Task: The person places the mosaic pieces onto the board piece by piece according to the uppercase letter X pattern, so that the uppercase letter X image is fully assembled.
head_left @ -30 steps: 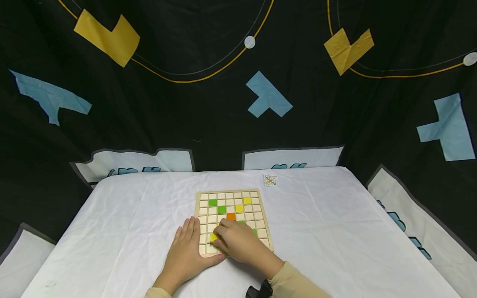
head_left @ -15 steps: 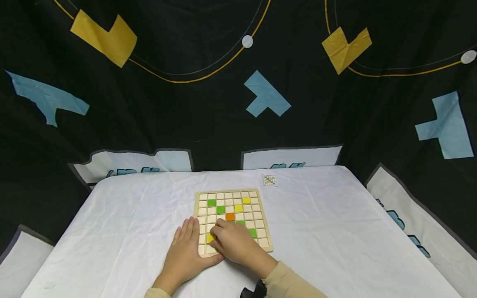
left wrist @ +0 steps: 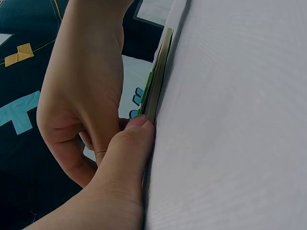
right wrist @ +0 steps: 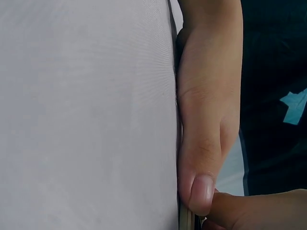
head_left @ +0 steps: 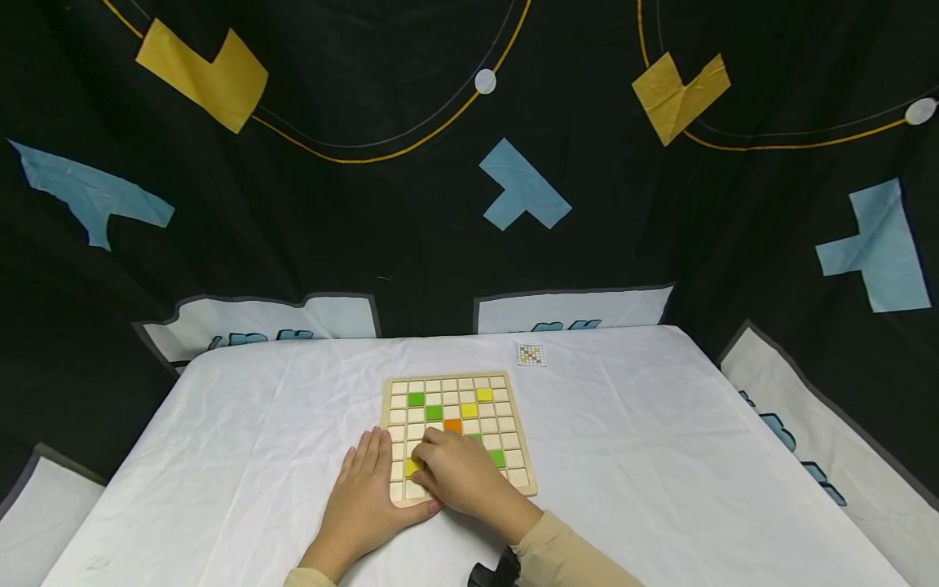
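Note:
A square wooden grid board (head_left: 526,477) lies on the white cloth, its cells filled with plain and coloured tiles. My left hand (head_left: 359,481) rests flat against its left side with the fingers straight. The left thumb (left wrist: 136,129) presses the near edge. My right hand (head_left: 465,473) is over the lower part of the board, fingers curled, with thumb and index finger pinching the right side of a yellow tile (head_left: 412,468) in the second column. Green tiles (head_left: 434,412), an orange tile (head_left: 452,425) and yellow tiles (head_left: 469,410) sit farther up. The right hand covers several cells.
A small card with a printed coloured grid (head_left: 531,355) lies beyond the board's far right corner. A black wrist strap (head_left: 497,571) shows under the right sleeve (head_left: 572,554). Dark curtains with blue and yellow shapes hang behind the table.
The right hand has shifted slightly left, and the yellow tile with it, into line with the second column. The left hand stays in place on the board.

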The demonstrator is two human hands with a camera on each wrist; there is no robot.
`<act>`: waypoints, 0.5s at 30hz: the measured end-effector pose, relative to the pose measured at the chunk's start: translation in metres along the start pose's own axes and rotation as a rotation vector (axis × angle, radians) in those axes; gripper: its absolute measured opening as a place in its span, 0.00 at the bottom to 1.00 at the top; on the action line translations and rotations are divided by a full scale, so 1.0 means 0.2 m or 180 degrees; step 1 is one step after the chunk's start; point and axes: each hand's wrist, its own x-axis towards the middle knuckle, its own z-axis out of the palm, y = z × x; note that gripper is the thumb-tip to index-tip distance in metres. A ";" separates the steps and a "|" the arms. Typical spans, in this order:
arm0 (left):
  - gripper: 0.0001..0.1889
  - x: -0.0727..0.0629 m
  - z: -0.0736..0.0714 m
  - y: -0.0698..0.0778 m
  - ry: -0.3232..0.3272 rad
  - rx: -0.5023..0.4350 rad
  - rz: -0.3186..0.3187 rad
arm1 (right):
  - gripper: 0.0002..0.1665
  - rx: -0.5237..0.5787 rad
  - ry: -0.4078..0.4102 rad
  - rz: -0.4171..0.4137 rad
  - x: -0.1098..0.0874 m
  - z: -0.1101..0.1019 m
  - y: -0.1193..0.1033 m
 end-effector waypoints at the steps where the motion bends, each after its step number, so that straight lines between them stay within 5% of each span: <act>1: 0.71 0.00 0.00 0.00 0.0002 -0.0003 -0.0004 | 0.13 0.0007 -0.0003 0.0006 0.00 0.00 0.00; 15: 0.71 0.00 0.00 0.00 -0.0012 0.0011 -0.0012 | 0.13 0.0051 -0.0007 0.0065 0.01 0.01 0.01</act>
